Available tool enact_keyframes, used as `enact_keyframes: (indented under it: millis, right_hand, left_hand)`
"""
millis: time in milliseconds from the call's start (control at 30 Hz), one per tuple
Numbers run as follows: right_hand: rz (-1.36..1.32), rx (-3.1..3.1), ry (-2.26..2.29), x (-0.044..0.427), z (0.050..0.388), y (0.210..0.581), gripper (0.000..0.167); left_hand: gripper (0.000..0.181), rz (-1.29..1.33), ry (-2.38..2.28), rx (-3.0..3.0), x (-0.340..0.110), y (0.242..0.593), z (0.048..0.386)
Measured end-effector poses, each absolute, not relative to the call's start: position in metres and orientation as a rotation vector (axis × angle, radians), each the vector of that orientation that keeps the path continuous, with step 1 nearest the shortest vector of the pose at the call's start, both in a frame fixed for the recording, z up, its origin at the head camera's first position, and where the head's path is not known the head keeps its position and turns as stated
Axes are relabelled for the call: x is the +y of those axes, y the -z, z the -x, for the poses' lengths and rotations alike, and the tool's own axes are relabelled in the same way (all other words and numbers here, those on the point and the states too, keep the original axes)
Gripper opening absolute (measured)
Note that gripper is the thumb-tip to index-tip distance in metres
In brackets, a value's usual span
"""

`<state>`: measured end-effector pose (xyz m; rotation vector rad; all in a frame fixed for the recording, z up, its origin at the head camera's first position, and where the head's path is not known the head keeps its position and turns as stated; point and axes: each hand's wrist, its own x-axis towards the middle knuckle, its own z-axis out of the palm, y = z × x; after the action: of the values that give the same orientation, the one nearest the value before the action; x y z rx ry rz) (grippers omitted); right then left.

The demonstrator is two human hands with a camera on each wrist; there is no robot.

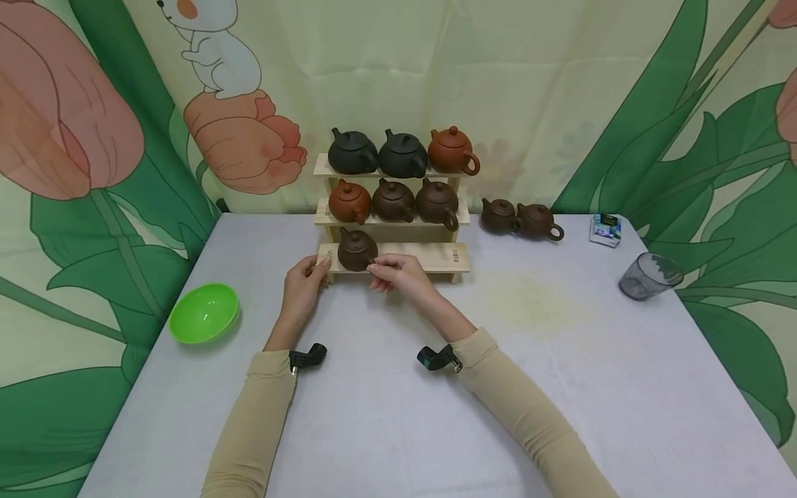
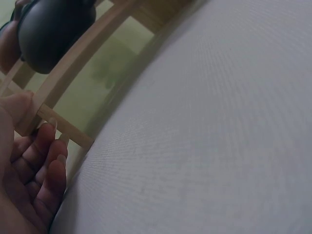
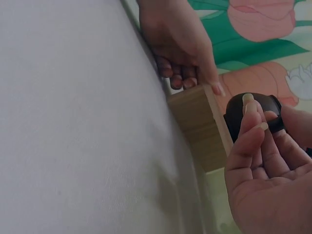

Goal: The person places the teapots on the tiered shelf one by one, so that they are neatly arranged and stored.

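Note:
On the left part of the lowest step of a wooden three-step rack sits a small dark brown teapot. My right hand pinches its handle between thumb and fingers; the right wrist view shows the dark teapot partly hidden behind those fingers. At the rack's left end, my left hand holds the edge of that step, thumb on top and fingers curled below, as the left wrist view of the hand also shows. Black, reddish and brown teapots stand on the upper steps.
Two brown teapots stand on the table right of the rack. Farther right are a small box and a grey glass lying tilted. A green bowl is at the left edge. A printed curtain hangs behind.

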<state>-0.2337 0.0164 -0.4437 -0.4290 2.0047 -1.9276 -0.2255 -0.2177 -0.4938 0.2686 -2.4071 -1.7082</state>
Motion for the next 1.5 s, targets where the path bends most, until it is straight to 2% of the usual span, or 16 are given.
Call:
enact_keyframes:
  millis: [500, 1000, 1500]
  right_hand:
    - [0.433, 2.067, 1.884, 0.042, 0.232, 0.439, 0.022]
    - [0.45, 2.2, 1.836, 0.092, 0.239, 0.439, 0.025]
    - [0.317, 2.331, 1.898, 0.145, 0.254, 0.432, 0.027]
  left_hand:
    - [0.051, -0.28, 1.702, -2.42, -0.217, 0.492, 0.224]
    - [0.052, -0.283, 1.697, -2.421, -0.216, 0.493, 0.224]
    - [0.054, -0.296, 1.696, -2.422, -0.216, 0.493, 0.223]
